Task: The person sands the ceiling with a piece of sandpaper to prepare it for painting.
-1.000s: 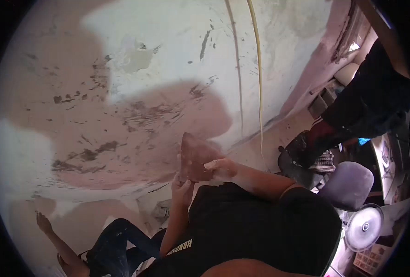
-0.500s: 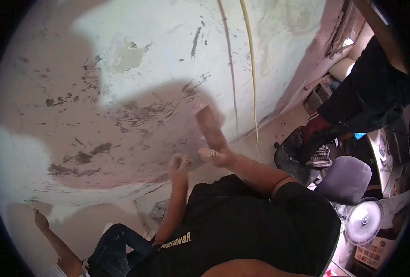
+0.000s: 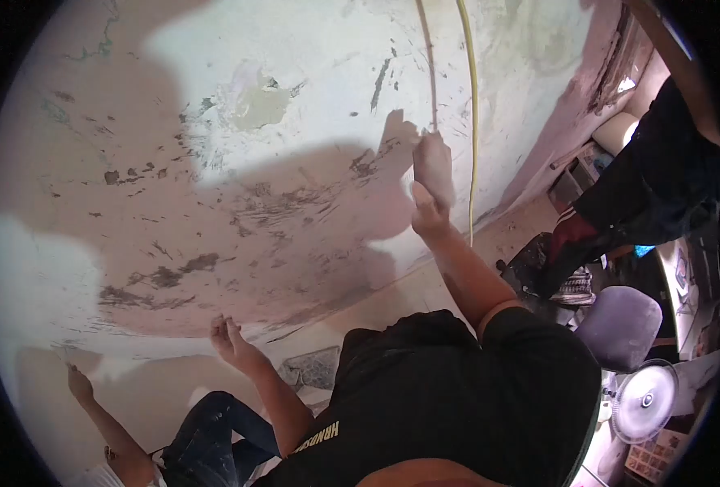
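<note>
Brownish sheet (image 3: 434,164) is clamped in the fingers of your right hand (image 3: 429,214), near the yellow cord (image 3: 474,122). Your left hand (image 3: 233,342) is by the wall's (image 3: 311,219) lower edge; I cannot tell its fingers' state.

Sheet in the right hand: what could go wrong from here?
The right hand and sheet appear close to the yellow cable; a wide sweep could snag it. The wall has a peeled patch; rubbing there might lift more coating.
</note>
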`<state>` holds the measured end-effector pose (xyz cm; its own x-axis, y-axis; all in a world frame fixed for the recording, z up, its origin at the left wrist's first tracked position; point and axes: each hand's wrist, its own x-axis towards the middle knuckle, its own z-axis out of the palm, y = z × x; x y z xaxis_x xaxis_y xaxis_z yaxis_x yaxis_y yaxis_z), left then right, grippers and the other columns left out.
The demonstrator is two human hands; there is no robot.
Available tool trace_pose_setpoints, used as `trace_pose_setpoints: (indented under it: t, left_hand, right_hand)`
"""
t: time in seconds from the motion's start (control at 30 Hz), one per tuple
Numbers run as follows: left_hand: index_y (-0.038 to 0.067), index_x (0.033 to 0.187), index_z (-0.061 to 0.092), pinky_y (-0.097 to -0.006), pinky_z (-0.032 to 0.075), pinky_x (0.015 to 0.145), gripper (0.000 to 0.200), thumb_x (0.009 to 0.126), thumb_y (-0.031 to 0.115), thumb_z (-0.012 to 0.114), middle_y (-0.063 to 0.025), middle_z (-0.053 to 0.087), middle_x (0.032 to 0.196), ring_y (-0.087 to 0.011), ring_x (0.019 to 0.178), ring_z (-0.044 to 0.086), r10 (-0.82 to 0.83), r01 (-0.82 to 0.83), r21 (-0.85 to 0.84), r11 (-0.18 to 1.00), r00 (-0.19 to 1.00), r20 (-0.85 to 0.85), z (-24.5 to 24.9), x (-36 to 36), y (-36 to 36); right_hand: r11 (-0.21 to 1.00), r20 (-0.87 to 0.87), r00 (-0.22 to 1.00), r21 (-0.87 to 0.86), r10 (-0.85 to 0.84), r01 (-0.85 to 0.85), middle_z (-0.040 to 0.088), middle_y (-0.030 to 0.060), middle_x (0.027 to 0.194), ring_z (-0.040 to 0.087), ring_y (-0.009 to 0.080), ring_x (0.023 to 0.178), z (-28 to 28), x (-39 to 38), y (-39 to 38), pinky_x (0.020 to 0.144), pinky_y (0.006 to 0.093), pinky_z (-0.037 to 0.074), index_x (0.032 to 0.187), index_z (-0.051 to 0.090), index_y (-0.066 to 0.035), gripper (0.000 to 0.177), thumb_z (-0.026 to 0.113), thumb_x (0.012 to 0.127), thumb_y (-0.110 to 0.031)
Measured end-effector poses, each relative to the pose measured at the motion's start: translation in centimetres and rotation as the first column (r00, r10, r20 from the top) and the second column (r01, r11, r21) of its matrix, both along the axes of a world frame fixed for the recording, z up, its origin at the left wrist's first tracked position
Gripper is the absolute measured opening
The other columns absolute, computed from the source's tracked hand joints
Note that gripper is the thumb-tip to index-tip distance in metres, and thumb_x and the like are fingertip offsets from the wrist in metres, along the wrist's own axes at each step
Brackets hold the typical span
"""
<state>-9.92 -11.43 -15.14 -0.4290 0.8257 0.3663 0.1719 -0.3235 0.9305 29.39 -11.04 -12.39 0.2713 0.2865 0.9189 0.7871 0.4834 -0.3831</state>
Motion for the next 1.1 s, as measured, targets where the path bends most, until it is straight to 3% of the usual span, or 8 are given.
trace_pose_setpoints:
  t: [0.1, 0.17, 0.33, 0.5, 0.6, 0.67, 0.8, 1.1]
  left_hand:
    - [0.001, 0.11, 0.052, -0.0298, 0.043, 0.079, 0.02, 0.09, 0.004, 0.051, -0.0085, 0.056, 0.107, -0.017, 0.096, 0.054, -0.101, 0.097, -0.113, 0.989, 0.994, -0.03, -2.3, 0.1, -0.9]
    - [0.002, 0.109, 0.054, -0.0289, 0.043, 0.078, 0.018, 0.091, 0.004, 0.051, -0.0076, 0.058, 0.102, -0.0168, 0.092, 0.055, -0.225, 0.219, -0.132, 0.967, 0.974, -0.033, -2.6, 1.2, -1.8]
    - [0.002, 0.107, 0.055, -0.0284, 0.043, 0.078, 0.018, 0.09, 0.002, 0.052, -0.007, 0.058, 0.1, -0.0156, 0.09, 0.055, -0.289, 0.281, -0.159, 0.947, 0.957, -0.027, -3.0, 1.8, -2.2]
    - [0.001, 0.105, 0.055, -0.0287, 0.043, 0.08, 0.017, 0.089, 0.0, 0.052, -0.0076, 0.057, 0.101, -0.0155, 0.09, 0.054, -0.273, 0.266, -0.153, 0.952, 0.962, -0.029, -2.2, 1.6, -1.7]
    - [0.001, 0.108, 0.056, -0.0282, 0.042, 0.074, 0.019, 0.089, 0.001, 0.051, -0.007, 0.058, 0.103, -0.0157, 0.088, 0.056, -0.295, 0.286, -0.107, 0.952, 0.952, -0.077, -2.4, 1.3, -1.5]
    - [0.001, 0.106, 0.054, -0.0297, 0.044, 0.083, 0.018, 0.088, -0.002, 0.052, -0.0085, 0.056, 0.104, -0.0164, 0.091, 0.055, -0.279, 0.273, -0.12, 0.954, 0.96, -0.035, -2.4, 1.6, -1.6]
    - [0.0, 0.107, 0.054, -0.0302, 0.044, 0.083, 0.02, 0.088, -0.004, 0.051, -0.0091, 0.056, 0.104, -0.0171, 0.091, 0.055, -0.364, 0.354, -0.121, 0.927, 0.929, -0.066, -2.5, 2.4, -1.6]
    - [-0.001, 0.105, 0.055, -0.0295, 0.044, 0.083, 0.018, 0.088, -0.004, 0.05, -0.0089, 0.058, 0.099, -0.0157, 0.091, 0.055, -0.43, 0.421, -0.141, 0.896, 0.902, -0.039, -0.9, 4.4, -2.7]
  right_hand:
    - [0.907, -0.344, 0.84, 0.15, 0.42, -0.392, 0.048, 0.0164, 0.12, 0.046, 0.036, 0.112, 1.2, -2.0, -2.6, 0.104, 0.0488, 0.027, 0.131, 0.034, 0.007, 0.064, 0.05, 0.085, -0.033]
    - [0.636, -0.567, 0.37, 0.393, 0.736, -0.664, 0.048, 0.0153, 0.121, 0.047, 0.0357, 0.113, 1.8, -2.5, -3.7, 0.104, 0.0497, 0.028, 0.133, 0.033, 0.004, 0.065, 0.049, 0.083, -0.035]
    - [0.221, -0.531, -0.305, 0.712, 0.79, -0.666, 0.048, 0.0127, 0.124, 0.047, 0.035, 0.114, 3.1, -2.5, -4.6, 0.105, 0.0519, 0.03, 0.138, 0.03, -0.005, 0.069, 0.048, 0.08, -0.038]
    - [0.378, -0.668, -0.349, 0.693, 0.657, -0.613, 0.048, 0.0054, 0.124, 0.049, 0.0313, 0.114, 3.8, -2.7, -4.1, 0.106, 0.0601, 0.029, 0.142, 0.025, -0.021, 0.079, 0.054, 0.073, -0.047]
    - [-0.101, -0.325, -0.35, 0.591, 0.878, -0.8, 0.048, 0.0039, 0.126, 0.05, 0.0333, 0.113, 3.6, -2.5, -3.3, 0.105, 0.0599, 0.029, 0.143, 0.023, -0.019, 0.083, 0.054, 0.073, -0.05]
    - [0.121, -0.513, -0.329, 0.661, 0.793, -0.741, 0.047, 0.0039, 0.128, 0.05, 0.0347, 0.115, 2.6, -2.7, -4.4, 0.103, 0.0645, 0.027, 0.145, 0.02, -0.02, 0.089, 0.056, 0.071, -0.051]
    - [0.177, -0.581, -0.419, 0.707, 0.698, -0.685, 0.048, 0.0051, 0.127, 0.05, 0.035, 0.114, 2.0, -2.9, -5.3, 0.098, 0.069, 0.024, 0.146, 0.018, -0.02, 0.085, 0.047, 0.074, -0.055]
    - [-0.019, -0.434, -0.513, 0.749, 0.741, -0.662, 0.052, 0.0088, 0.122, 0.054, 0.04, 0.108, 3.5, -3.9, -5.5, 0.098, 0.0659, 0.029, 0.147, 0.014, -0.015, 0.072, 0.027, 0.081, -0.041]
